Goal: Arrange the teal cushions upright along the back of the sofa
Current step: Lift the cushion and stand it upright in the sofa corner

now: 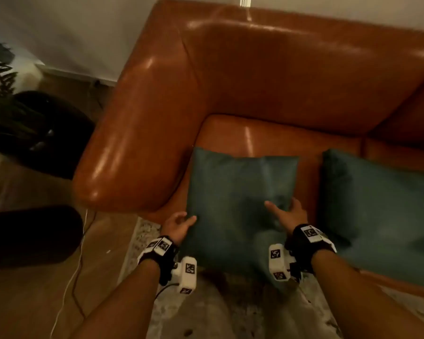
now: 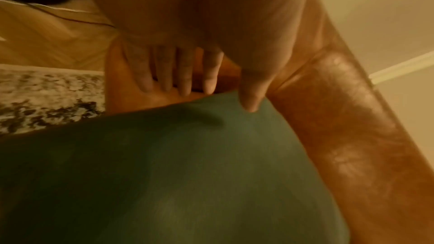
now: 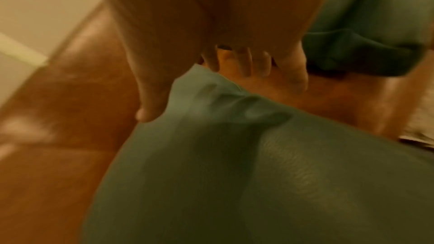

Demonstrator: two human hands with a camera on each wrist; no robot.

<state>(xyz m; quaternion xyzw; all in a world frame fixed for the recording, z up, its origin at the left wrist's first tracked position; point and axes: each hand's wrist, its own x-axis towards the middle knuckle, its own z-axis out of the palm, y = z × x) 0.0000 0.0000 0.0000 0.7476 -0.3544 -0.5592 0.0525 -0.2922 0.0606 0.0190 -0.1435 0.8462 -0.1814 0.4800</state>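
A teal cushion [image 1: 238,204] lies tilted at the front of the orange leather sofa's seat [image 1: 274,135], near the left armrest, its near edge hanging past the seat front. My left hand [image 1: 181,222] grips its left edge, thumb on top and fingers underneath. My right hand [image 1: 285,212] pinches its right edge, creasing the fabric. In the left wrist view the thumb of my left hand [image 2: 218,97] presses on the cushion [image 2: 164,173]. In the right wrist view my right hand [image 3: 195,88] straddles the cushion's [image 3: 234,173] edge. A second teal cushion [image 1: 382,211] [image 3: 364,34] lies flat to the right.
The sofa's backrest [image 1: 291,77] runs along the wall, with the armrest [image 1: 137,133] at the left. A potted plant [image 1: 0,94] in a dark pot [image 1: 47,133] and a dark round object [image 1: 30,236] stand left of the sofa. A speckled rug [image 1: 206,314] and a cable [image 1: 71,277] lie on the floor.
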